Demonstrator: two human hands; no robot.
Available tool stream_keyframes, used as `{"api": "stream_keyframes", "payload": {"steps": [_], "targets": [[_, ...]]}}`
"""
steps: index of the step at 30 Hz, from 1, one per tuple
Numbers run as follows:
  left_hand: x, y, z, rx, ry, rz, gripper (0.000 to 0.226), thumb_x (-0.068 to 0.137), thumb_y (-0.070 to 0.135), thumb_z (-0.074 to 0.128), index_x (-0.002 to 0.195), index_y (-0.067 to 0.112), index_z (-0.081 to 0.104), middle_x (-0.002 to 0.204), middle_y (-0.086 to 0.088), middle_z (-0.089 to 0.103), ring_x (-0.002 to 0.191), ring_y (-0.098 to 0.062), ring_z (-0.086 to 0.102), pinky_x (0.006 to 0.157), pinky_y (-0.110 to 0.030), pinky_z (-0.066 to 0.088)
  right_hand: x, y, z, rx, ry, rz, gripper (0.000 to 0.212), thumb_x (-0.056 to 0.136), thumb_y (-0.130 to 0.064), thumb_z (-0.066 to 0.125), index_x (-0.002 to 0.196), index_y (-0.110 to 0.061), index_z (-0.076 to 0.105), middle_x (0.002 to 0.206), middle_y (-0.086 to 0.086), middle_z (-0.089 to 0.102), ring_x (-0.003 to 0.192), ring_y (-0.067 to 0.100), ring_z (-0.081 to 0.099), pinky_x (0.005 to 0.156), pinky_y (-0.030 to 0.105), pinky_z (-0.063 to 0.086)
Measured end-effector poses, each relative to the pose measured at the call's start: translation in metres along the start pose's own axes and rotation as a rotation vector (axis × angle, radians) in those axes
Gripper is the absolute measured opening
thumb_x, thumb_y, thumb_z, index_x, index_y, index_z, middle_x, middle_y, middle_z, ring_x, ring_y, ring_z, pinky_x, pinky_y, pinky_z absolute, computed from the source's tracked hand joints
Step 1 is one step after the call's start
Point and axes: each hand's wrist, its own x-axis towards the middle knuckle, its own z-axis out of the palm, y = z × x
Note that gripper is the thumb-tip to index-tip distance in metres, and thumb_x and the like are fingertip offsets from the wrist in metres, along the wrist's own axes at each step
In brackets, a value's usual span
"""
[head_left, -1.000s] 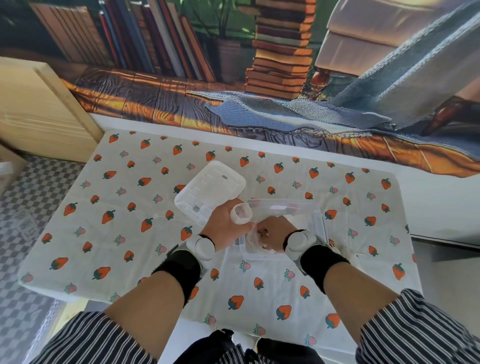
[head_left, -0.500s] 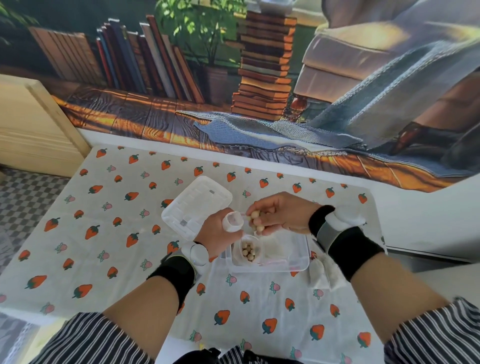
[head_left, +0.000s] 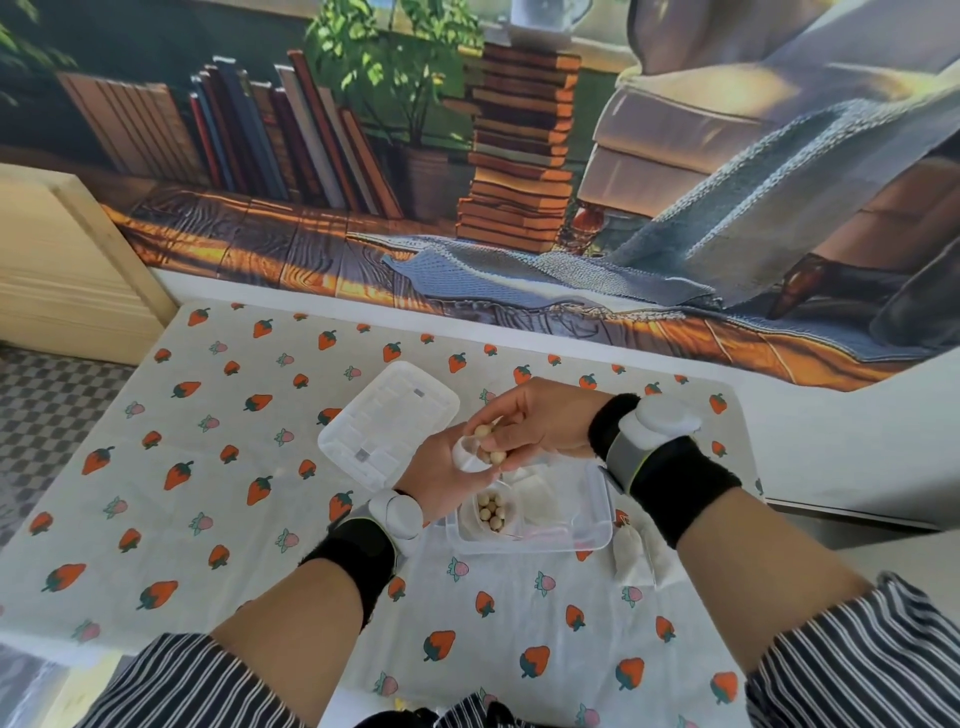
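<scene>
A white lid (head_left: 387, 423) lies on the strawberry-cloth bench (head_left: 208, 493). Just right of it, the left grip (head_left: 441, 480) is closed round a small white pouch (head_left: 464, 451), held above the far-left corner of a clear tub (head_left: 592, 525). The right grip (head_left: 540, 423) pinches round beige beads (head_left: 484, 431) at the pouch's mouth. More of them lie in the tub, and flat sachets (head_left: 641, 558) lie to its right.
</scene>
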Motion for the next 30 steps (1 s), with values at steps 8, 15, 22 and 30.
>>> {"api": "stream_keyframes", "payload": {"steps": [8, 15, 22, 30], "targets": [[0.006, -0.004, 0.006, 0.011, -0.012, 0.002, 0.033, 0.082, 0.014, 0.081, 0.103, 0.036, 0.068, 0.093, 0.013, 0.074, 0.089, 0.0, 0.068, 0.077, -0.015, 0.052, -0.001, 0.003, -0.01, 0.067, 0.056, -0.041, 0.025, 0.09, -0.008, 0.071, 0.114, -0.011, 0.073, 0.106, 0.024, 0.072, 0.095, 0.026, 0.071, 0.092, 0.036, 0.057], [0.011, -0.007, 0.011, -0.014, -0.03, 0.004, 0.029, 0.082, 0.011, 0.079, 0.105, 0.026, 0.07, 0.094, 0.004, 0.075, 0.088, -0.011, 0.07, 0.079, -0.023, 0.055, 0.0, 0.007, -0.016, 0.075, 0.111, -0.068, 0.021, 0.09, -0.009, 0.072, 0.11, -0.013, 0.073, 0.092, 0.017, 0.073, 0.088, 0.022, 0.071, 0.089, 0.036, 0.059], [0.017, -0.004, 0.015, -0.048, -0.039, -0.006, 0.028, 0.085, 0.009, 0.077, 0.102, 0.03, 0.071, 0.096, 0.006, 0.076, 0.093, -0.009, 0.071, 0.084, -0.028, 0.059, -0.001, 0.013, -0.023, -0.05, 0.046, 0.005, 0.029, 0.086, -0.023, 0.077, 0.113, -0.013, 0.072, 0.099, 0.017, 0.074, 0.1, 0.033, 0.071, 0.098, 0.043, 0.054], [0.028, -0.002, 0.016, -0.036, -0.045, -0.007, 0.027, 0.084, 0.019, 0.079, 0.109, 0.028, 0.071, 0.098, 0.007, 0.076, 0.095, -0.008, 0.07, 0.086, -0.032, 0.058, -0.003, 0.0, -0.029, -0.279, 0.051, 0.043, 0.062, 0.056, -0.066, 0.077, 0.105, -0.029, 0.074, 0.092, 0.005, 0.077, 0.089, 0.017, 0.075, 0.098, 0.036, 0.053]]}}
